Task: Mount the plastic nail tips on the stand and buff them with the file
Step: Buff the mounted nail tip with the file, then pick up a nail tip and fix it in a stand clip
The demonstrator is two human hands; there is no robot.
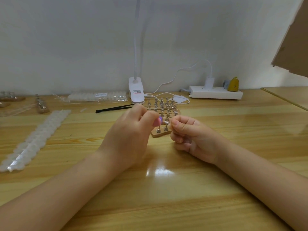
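Observation:
A wooden stand (161, 133) with several small metal pegs lies at the table's centre, some pegs carrying clear nail tips. My left hand (130, 135) grips a pink and purple file (158, 121), its end over the stand's near pegs. My right hand (188, 135) has curled fingers, and its thumb and forefinger pinch a clear nail tip (167, 122) on a peg right beside the file. The file's far part is hidden in my left fist.
A long strip of white nail tips (35, 139) lies at left, a bagged pack (98, 97) at the back. Black tweezers (115, 108) lie behind my left hand. A clip lamp (136, 91), power strip (215, 92) and more stands (41, 105) sit along the wall.

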